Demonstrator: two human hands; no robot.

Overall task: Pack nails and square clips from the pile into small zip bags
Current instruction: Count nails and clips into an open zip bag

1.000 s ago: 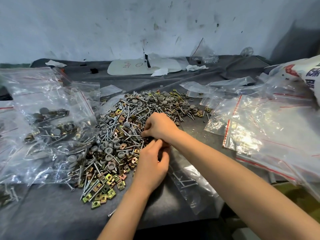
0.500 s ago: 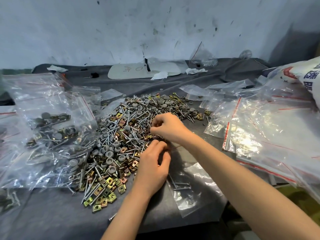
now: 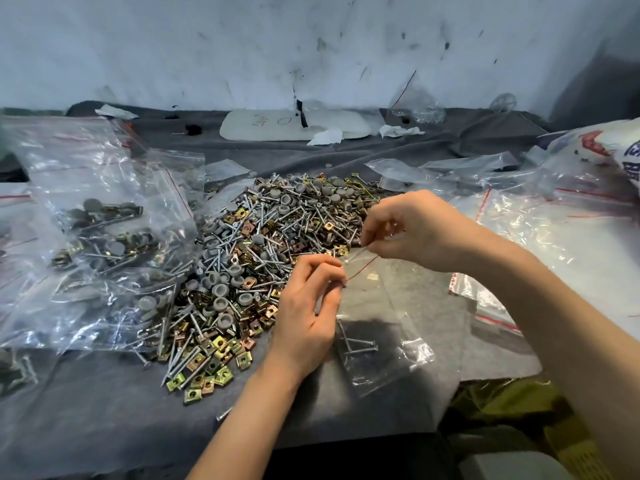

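A pile of silver nails, brass square clips and grey caps covers the middle of the grey cloth. To its right a small clear zip bag with a red line at its mouth holds a few nails near its bottom. My left hand pinches the bag's mouth at the left end. My right hand pinches the mouth at the right end, just beside the pile's edge. The mouth stretches between both hands, slightly off the cloth.
Filled zip bags lie heaped to the left of the pile. Empty zip bags are spread at the right, below a printed sack. A white board lies at the back by the wall. The table's front edge runs close below.
My right hand left the pile and moved right to take the bag's mouth. My left hand kept its hold and the mouth now stretches between the two hands.
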